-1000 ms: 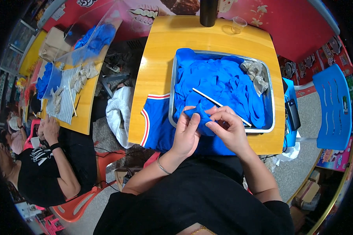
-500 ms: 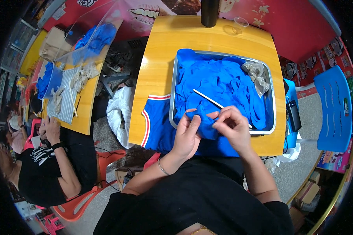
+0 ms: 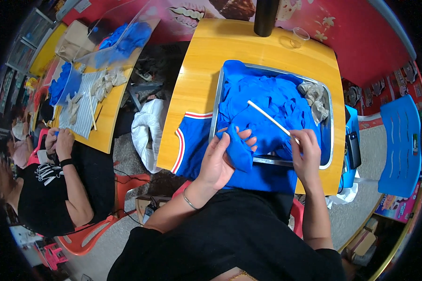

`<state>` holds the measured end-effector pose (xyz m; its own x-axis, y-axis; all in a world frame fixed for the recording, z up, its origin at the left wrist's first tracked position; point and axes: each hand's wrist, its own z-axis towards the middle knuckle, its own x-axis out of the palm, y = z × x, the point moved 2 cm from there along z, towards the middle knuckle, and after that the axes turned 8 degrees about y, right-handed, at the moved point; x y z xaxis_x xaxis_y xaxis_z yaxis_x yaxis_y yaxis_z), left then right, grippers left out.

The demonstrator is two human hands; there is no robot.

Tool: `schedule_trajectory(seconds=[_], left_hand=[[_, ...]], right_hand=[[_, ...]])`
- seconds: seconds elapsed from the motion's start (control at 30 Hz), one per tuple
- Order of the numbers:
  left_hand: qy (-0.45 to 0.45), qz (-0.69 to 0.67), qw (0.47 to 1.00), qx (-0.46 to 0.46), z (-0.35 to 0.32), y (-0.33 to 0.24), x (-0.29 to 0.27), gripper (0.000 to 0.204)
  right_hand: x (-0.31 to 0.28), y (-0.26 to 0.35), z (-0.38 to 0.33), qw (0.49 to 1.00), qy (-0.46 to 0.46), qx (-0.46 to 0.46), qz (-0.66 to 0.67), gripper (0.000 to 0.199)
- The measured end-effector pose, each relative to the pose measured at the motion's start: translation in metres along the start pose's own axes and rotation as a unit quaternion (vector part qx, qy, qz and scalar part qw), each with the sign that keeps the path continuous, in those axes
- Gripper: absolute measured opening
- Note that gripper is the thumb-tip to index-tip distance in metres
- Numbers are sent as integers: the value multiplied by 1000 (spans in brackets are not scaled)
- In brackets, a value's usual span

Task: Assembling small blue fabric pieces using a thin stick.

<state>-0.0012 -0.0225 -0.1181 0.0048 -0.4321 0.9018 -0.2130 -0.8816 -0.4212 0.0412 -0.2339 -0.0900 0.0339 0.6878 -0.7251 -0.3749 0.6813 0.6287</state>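
Observation:
My left hand is closed on a small piece of blue fabric, which hangs over the fingers in front of the tray. In my right hand a slim white stick is pinched near its lower end, its other end pointing up and left over the pile. Beneath it lies a heap of blue fabric pieces filling a rectangular metal tray. A crumpled beige cloth rests in the tray's right corner. Blue cloth with red and white trim lies partly under the tray.
The tray stands on a yellow wooden table with a dark bottle and a clear cup at its far edge. To the left, a person sits at another table with more blue fabric. A blue chair stands right.
My right hand has moved right, away from the fabric piece, and now lifts the white stick. My left hand keeps the fabric piece. The view has shifted slightly.

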Motion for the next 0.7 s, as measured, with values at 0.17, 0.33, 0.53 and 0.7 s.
schedule_trajectory(seconds=[0.17, 0.33, 0.53, 0.7], left_hand=[[29, 7, 999, 37, 6, -8, -7, 31], [13, 27, 999, 34, 7, -11, -3, 33], [26, 13, 999, 42, 7, -11, -1, 37], [34, 13, 998, 55, 7, -10, 3, 38]], right_hand=[[-18, 17, -18, 999, 34, -36, 18, 26], [-15, 21, -29, 998, 53, -41, -20, 27], [-9, 25, -33, 998, 56, -26, -13, 26], [6, 30, -37, 990, 99, 21, 99, 22]])
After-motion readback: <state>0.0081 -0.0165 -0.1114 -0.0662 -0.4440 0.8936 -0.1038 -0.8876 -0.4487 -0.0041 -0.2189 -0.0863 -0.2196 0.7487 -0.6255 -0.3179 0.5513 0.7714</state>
